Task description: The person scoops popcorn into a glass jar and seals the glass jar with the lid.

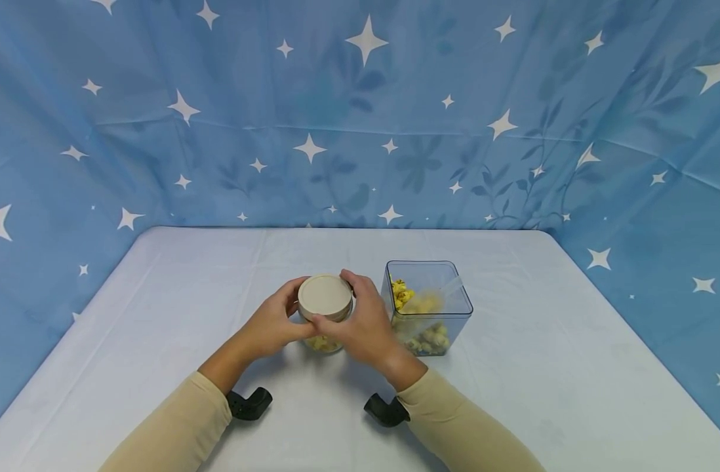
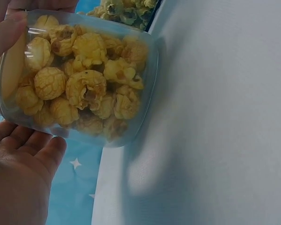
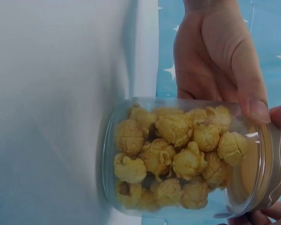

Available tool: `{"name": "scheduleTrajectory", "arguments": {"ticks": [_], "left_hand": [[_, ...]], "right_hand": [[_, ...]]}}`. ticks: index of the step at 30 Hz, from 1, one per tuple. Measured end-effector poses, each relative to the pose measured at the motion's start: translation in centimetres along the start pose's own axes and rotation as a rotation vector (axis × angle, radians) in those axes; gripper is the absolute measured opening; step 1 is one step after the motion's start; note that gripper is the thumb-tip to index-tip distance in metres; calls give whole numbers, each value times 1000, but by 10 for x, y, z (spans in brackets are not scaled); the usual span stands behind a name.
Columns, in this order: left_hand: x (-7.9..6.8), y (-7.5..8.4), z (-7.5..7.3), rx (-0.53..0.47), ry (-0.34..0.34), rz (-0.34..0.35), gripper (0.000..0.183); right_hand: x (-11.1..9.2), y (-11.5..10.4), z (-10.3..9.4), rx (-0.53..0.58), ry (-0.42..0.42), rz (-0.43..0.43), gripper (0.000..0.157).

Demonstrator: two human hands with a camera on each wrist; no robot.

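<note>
Both hands are around a clear jar (image 3: 236,206) of caramel-coloured popcorn, capped by a cream lid (image 1: 324,295). My left hand (image 1: 277,326) grips the jar from the left, its thumb in front near the lid's edge. From the right, my right hand (image 1: 366,328) holds the lid, thumb at the near rim and fingers at the far side. In the head view the hands cover most of the jar's body. The left wrist view shows the jar's base (image 2: 152,84) close over the white cloth.
Just right of the hands stands an open clear square box (image 1: 457,321) with yellow popcorn (image 1: 433,337) inside. A translucent handle-like strip (image 1: 450,286) leans in it. A white cloth (image 1: 572,367) covers the table; a blue starry curtain (image 1: 419,124) hangs behind and at the sides.
</note>
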State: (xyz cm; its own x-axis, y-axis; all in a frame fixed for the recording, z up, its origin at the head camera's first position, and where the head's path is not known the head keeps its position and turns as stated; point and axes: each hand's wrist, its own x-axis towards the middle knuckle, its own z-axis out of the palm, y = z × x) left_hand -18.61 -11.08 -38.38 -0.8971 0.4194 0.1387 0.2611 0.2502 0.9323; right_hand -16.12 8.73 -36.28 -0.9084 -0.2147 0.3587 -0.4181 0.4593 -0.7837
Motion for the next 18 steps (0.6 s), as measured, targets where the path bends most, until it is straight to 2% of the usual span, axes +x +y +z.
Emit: {"name": "scheduleTrajectory", "arguments": {"ticks": [5,9,11,18], "left_hand": [[-2,1,-1,14,0,-10,84],[-4,5,-6,118,-10,-4,90],[-5,9,-9,176,-7,8,92],[-5,36,-17,341,96,96,83]], "right_hand": [[-1,-2,2,0,8,21,83],[-2,-5,0,-13,-11,34,91],[-2,-10,-4,-30,-29,14,94],[0,-35,-31,-120,-132,-82,90]]}}
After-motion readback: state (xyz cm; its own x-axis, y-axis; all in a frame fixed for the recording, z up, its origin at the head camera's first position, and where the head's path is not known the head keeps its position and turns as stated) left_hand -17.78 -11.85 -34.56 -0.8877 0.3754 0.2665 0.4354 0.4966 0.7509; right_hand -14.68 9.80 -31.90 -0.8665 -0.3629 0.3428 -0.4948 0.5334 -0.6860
